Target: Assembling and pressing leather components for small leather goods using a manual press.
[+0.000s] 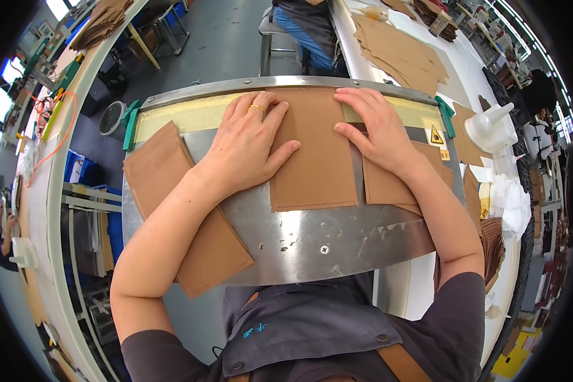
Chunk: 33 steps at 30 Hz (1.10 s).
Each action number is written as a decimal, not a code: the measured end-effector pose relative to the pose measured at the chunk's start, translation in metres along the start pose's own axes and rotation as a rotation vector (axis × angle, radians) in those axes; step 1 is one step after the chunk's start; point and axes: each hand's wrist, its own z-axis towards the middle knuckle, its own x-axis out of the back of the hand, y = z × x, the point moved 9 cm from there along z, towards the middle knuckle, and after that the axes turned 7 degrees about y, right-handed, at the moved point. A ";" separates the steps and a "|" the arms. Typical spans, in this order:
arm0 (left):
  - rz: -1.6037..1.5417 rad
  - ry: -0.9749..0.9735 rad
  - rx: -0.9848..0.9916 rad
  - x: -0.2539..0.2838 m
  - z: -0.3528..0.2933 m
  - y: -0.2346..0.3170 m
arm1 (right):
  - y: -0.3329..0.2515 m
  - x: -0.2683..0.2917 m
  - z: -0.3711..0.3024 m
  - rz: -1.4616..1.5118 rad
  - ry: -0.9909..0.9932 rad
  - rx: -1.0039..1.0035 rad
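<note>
Presently both hands, left hand (248,149) and right hand (374,130), press flat, grasping nothing, on the brown sheet (315,169); uneven pressure risks skewing it against the far metal bar (286,83).

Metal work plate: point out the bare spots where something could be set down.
The metal plate is bare along its near edge, below the brown sheet under both hands, between the left stack and right stack. A small patch lies by the left wrist. The far edge is crowded by the left hand and right hand.
</note>
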 end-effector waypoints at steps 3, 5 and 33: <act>-0.010 0.001 0.017 0.000 -0.002 -0.002 | -0.011 0.004 0.002 -0.010 0.022 0.011; -0.002 -0.001 0.019 -0.001 -0.001 0.000 | -0.019 0.005 0.001 0.005 -0.024 0.079; -0.722 -0.251 0.218 -0.005 0.006 0.024 | -0.043 -0.009 -0.011 0.089 -0.233 0.189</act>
